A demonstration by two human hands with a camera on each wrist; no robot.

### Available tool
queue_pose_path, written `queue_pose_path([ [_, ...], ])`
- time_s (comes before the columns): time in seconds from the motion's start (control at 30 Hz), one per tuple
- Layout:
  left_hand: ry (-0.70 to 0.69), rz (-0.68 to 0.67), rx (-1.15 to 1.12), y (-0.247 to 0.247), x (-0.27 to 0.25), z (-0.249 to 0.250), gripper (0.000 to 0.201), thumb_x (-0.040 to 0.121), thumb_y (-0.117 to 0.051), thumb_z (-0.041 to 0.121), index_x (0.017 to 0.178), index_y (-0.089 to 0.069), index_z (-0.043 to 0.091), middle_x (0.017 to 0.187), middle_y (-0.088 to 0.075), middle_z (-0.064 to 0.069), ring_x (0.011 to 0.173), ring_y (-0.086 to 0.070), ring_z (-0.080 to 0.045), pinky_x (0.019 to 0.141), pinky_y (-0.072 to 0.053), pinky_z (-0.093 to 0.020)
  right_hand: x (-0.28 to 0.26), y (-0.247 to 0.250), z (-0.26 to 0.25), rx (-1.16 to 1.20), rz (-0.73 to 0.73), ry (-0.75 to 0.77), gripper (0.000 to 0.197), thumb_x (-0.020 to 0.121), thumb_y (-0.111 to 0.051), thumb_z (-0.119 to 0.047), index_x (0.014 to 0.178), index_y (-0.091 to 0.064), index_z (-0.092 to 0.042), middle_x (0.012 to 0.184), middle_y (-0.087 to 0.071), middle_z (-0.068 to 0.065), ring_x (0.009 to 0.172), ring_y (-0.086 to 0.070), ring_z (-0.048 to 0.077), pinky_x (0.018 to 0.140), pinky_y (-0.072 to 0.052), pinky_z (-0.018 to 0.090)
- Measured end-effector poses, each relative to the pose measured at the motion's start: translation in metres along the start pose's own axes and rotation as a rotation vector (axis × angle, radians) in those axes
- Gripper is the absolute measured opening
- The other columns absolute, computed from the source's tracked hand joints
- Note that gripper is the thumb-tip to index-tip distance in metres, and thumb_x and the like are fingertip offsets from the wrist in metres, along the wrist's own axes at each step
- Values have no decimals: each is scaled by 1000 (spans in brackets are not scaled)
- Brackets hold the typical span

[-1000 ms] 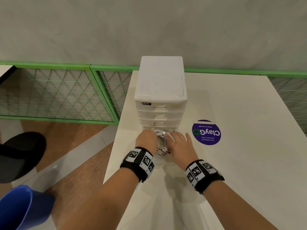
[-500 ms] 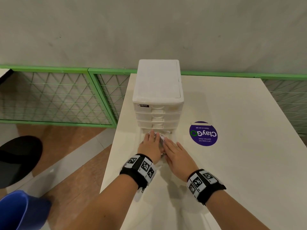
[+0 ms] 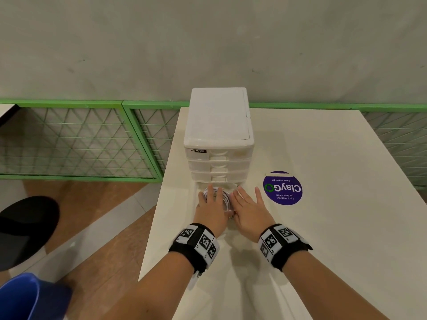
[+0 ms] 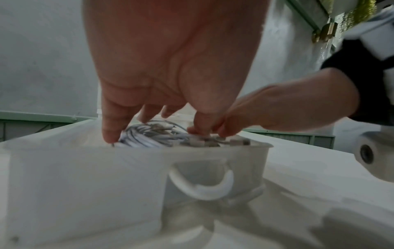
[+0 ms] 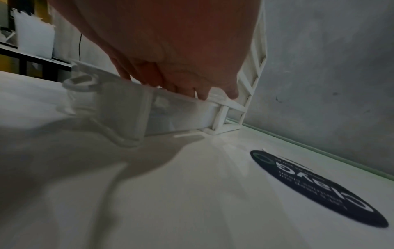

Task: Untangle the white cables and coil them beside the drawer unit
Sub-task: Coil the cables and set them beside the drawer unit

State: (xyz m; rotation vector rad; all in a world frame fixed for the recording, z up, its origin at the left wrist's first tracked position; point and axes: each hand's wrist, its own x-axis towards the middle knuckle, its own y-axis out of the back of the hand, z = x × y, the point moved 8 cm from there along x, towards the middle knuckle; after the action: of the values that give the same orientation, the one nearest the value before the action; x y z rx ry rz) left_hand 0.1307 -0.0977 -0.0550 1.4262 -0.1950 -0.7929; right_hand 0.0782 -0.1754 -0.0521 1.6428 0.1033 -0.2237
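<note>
White table (image 3: 323,250) in the foreground, bearing a round purple sticker (image 3: 282,188); wooden floor to the left with a blue bin (image 3: 25,296) and a black seat (image 3: 25,229); green mesh fence (image 3: 76,142) and grey wall behind. Both hands lie over an open drawer (image 4: 89,182) pulled out of the drawer unit (image 3: 219,135). Left hand (image 3: 212,207): fingers nearly straight, tips pressing down on the coiled white cables (image 4: 149,139) inside the drawer. Right hand (image 3: 250,210): fingers extended and flat, at the drawer's right rim beside the coil; nothing gripped. The left wrist view alone shows the cable plugs and the drawer's handle (image 4: 202,185); the right wrist view shows the drawer's side and the unit's frame.
</note>
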Motion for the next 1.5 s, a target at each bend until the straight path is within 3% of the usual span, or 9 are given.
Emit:
queue_pose_path([
  [0.13, 3, 38, 16, 5, 0, 1, 74, 96, -43, 44, 152, -6, 13, 159, 0, -18, 143, -15, -40, 108, -36, -40, 10, 18, 5, -58, 28, -31, 49, 93, -37, -23, 141, -33, -13, 140, -43, 8, 136, -27, 25, 114, -8, 51],
  [0.37, 7, 38, 137, 5, 0, 0, 74, 96, -38, 48, 152, -4, 13, 158, -7, -17, 144, -12, -35, 116, -19, -44, 30, 27, 3, 9, 32, -70, 54, 85, -56, -37, 134, -43, -20, 135, -50, 1, 129, -35, 21, 102, -25, 42],
  [0.53, 0, 43, 139, 15, 4, 2, 76, 92, -45, 49, 150, -14, 12, 155, -19, -16, 136, -28, -31, 109, -30, -41, 27, 20, 5, 151, 75, -95, 44, 96, -37, -31, 139, -39, -21, 144, -40, 2, 136, -29, 20, 111, -17, 44],
  [0.73, -30, -12, 112, 21, 7, -1, 70, 93, -49, 35, 150, -14, 14, 153, -21, -15, 135, -28, -30, 106, -33, -40, -13, -4, -12, 300, -54, 133, 73, 82, 9, -62, 147, 4, -29, 159, -2, -3, 146, 3, 11, 119, 5, 41],
  [0.93, -7, -35, -63, 27, 11, -5, 56, 94, -43, 15, 147, -27, 17, 145, -25, -15, 130, -30, -32, 104, -36, -40, -2, -12, -14, 135, -117, 141, 94, 81, -21, -76, 147, 16, -22, 156, 20, 1, 144, 17, 15, 117, 11, 44],
  [1.17, 14, 10, -213, 39, 17, -14, 39, 94, -38, 11, 130, -51, 10, 132, -45, -13, 120, -45, -30, 100, -41, -40, 12, -9, -14, 102, -133, 104, 108, 70, -26, -85, 147, 15, -22, 157, 18, 1, 146, 10, 19, 116, 12, 46],
  [1.37, 297, 524, -661, 114, -6, -69, 22, 94, -41, 9, 105, -57, 0, 109, -61, -17, 89, -55, -25, 75, -41, -31, 16, -15, -10, 69, -145, 114, 110, 69, -20, -88, 148, 13, -20, 156, 20, -1, 146, 7, 19, 118, 7, 48],
  [1.43, 270, 723, -837, 145, -14, -75, 31, 98, -42, 28, 116, -49, 4, 113, -58, -15, 90, -53, -20, 72, -34, -23, 16, -16, -9, 53, -146, 123, 110, 67, -16, -89, 148, 13, -21, 156, 20, 0, 146, 5, 19, 118, 6, 48],
  [1.5, 162, 663, -942, 159, -3, -70, 58, 95, -40, 52, 135, -38, 11, 128, -54, -12, 110, -54, -22, 83, -39, -26, 17, -15, -8, 64, -139, 124, 110, 65, -15, -89, 149, 12, -22, 156, 19, -1, 147, 4, 19, 117, 9, 46],
])
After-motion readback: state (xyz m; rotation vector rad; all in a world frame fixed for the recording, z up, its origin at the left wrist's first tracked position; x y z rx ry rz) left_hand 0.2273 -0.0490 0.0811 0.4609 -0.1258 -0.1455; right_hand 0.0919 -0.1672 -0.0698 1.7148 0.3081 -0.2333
